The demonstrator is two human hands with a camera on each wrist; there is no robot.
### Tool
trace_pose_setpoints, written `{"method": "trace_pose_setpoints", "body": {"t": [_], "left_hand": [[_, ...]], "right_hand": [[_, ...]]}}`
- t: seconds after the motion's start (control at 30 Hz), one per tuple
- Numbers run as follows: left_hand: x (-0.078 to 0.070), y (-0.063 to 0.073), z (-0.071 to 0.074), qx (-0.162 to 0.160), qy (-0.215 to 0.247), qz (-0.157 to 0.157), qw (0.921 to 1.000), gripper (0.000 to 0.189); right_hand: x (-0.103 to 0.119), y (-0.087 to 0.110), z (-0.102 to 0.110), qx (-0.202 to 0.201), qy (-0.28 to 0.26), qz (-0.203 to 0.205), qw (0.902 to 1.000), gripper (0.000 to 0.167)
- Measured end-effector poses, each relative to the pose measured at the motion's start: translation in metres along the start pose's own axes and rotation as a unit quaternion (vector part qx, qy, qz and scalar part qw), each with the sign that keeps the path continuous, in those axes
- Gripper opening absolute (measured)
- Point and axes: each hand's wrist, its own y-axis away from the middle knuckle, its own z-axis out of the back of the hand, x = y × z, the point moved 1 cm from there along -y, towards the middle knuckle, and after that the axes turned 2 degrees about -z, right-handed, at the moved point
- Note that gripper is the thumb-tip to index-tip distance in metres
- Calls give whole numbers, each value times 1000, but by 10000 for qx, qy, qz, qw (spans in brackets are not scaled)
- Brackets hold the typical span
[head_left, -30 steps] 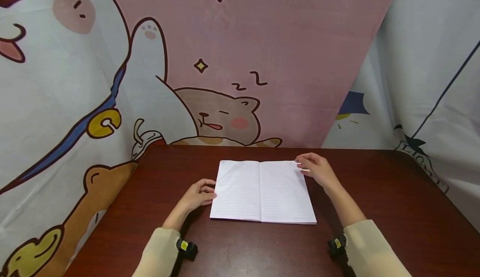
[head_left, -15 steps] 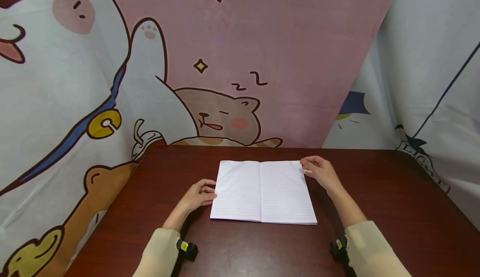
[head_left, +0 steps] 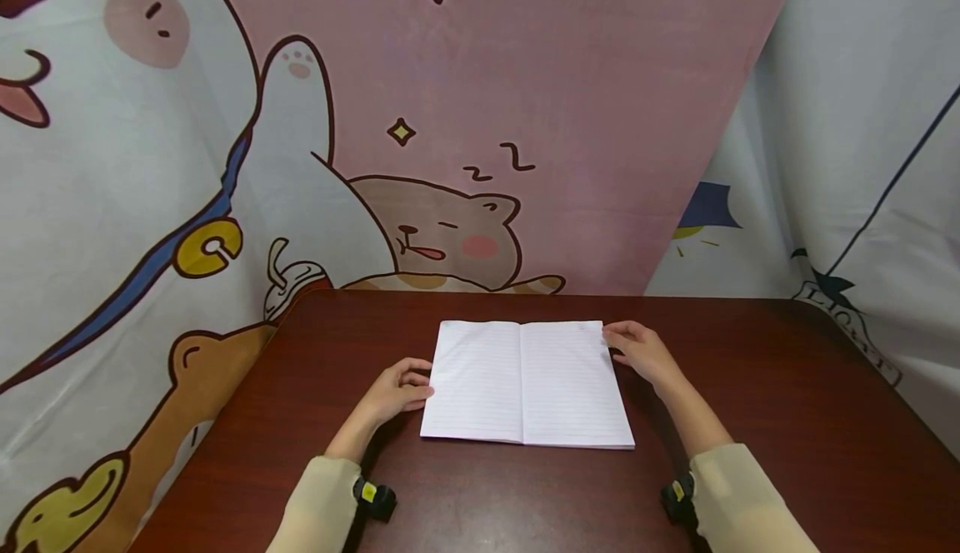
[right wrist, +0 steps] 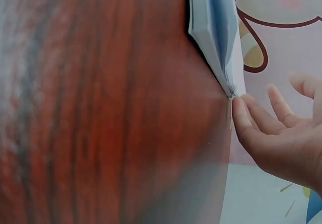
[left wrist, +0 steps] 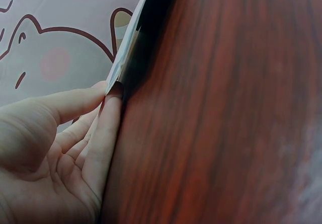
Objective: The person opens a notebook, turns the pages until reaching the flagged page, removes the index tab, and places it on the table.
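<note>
An open notebook (head_left: 521, 382) with white ruled pages lies flat on the dark red-brown table. At its left edge my left hand (head_left: 393, 389) holds on, the thumb over the page and a finger beneath. The left wrist view shows thumb (left wrist: 85, 101) and finger meeting at the notebook's edge (left wrist: 123, 58). Near the upper right corner is my right hand (head_left: 643, 351). Its fingertips touch the corner of the page block (right wrist: 214, 38) in the right wrist view, while the other fingers stand loosely apart from it.
The wood-grain table (head_left: 480, 503) runs back to a pink and white cloth (head_left: 585, 120) printed with cartoon animals. Black wrist cameras (head_left: 375, 499) sit at the cream sleeves (head_left: 750, 499).
My right hand has moved from over the upper right corner of the page outward and slightly down along its right edge. The left hand has stayed where it was.
</note>
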Motion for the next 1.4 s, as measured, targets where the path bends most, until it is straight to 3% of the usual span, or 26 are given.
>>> {"method": "trace_pose_setpoints", "body": {"t": [0.53, 0.9, 1.17, 1.27, 1.4], "left_hand": [[-3, 2, -1, -75, 2, 111, 9999, 44], [-4, 2, -1, -53, -79, 71, 9999, 45], [0, 1, -1, -43, -115, 59, 9999, 46], [1, 1, 0, 24, -41, -27, 10000, 46], [2, 2, 1, 164, 130, -399, 9990, 45]], "right_hand": [[-3, 3, -2, -84, -11, 4, 10000, 44], [-4, 2, 0, -432, 160, 150, 9988, 37], [-2, 4, 2, -411, 201, -141, 9989, 33], [-2, 4, 2, -466, 313, -244, 9981, 30], [-4, 4, 0, -538, 447, -309, 9971, 31]]}}
